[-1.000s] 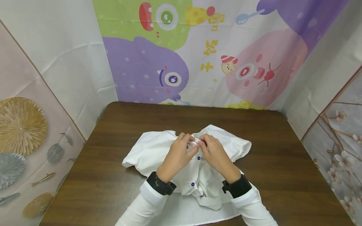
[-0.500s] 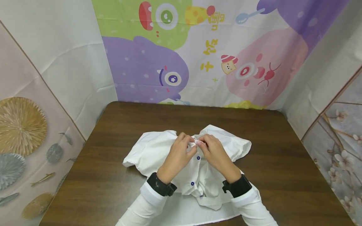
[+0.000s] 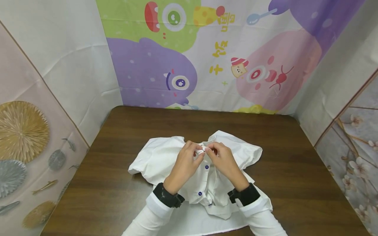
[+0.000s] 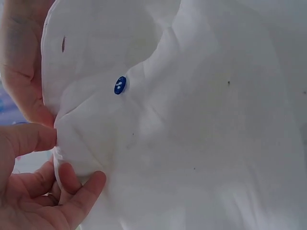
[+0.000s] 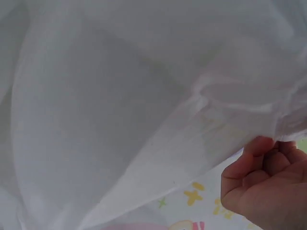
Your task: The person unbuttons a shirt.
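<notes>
From where I stand, the right hand (image 3: pixel 222 160) has just edged inward, so its fingertips now meet those of the left hand (image 3: pixel 186 160) more closely at the neck of the white shirt (image 3: pixel 159 157). The upper blue button (image 3: pixel 206 167) and the lower blue button (image 3: pixel 199 193) have slipped a touch toward the person, as though the front were being tugged along. The sleeves have hardly shifted, which suggests the effort is all in the fingertips, small close work at the front opening.

Both hands pinch cloth there, thumbs against fingers; exactly which layers they hold I can't make out, since the knuckles cover the spot. The left wrist view does show a buttonhole (image 4: pixel 63 44) near the fabric's edge, and a blue button there lying apart from it.

As for room, the shirt lies on the nearer half of the brown table (image 3: pixel 295 170), its short sleeves spread to either side and its lower part running back between the forearms. Bare wood stretches beyond the collar to the far edge, where the cartoon backdrop (image 3: pixel 147 75) hangs, and broad strips flank both sleeves. The elbows can swing outward easily; the tight place seems to be between the fingertips themselves
</notes>
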Demonstrator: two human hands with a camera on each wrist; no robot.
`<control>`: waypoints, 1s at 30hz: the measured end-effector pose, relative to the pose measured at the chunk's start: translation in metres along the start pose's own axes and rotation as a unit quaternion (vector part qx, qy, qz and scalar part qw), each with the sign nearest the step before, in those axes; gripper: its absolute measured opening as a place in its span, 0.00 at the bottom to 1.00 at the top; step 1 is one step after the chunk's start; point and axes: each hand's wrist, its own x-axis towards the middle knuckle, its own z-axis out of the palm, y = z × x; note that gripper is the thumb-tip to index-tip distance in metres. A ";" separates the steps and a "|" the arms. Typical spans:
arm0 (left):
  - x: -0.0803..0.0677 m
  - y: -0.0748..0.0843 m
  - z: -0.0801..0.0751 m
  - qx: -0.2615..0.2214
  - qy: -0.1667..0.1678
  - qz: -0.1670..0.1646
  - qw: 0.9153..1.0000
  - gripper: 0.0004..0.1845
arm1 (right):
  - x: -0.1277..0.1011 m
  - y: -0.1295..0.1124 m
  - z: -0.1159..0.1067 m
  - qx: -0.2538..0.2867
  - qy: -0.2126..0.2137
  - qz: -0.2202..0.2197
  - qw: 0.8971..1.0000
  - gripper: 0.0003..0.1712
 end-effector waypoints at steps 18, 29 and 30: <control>-0.006 -0.004 0.009 -0.028 0.025 -0.022 0.999 0.05 | 0.002 0.001 0.007 0.064 -0.009 0.097 0.993 0.08; -0.007 -0.004 0.011 -0.031 0.040 -0.020 0.999 0.05 | 0.001 -0.001 0.008 0.045 -0.018 0.114 0.992 0.09; -0.007 -0.004 0.011 -0.032 0.040 -0.020 0.999 0.05 | 0.001 0.000 0.008 0.045 -0.020 0.116 0.992 0.09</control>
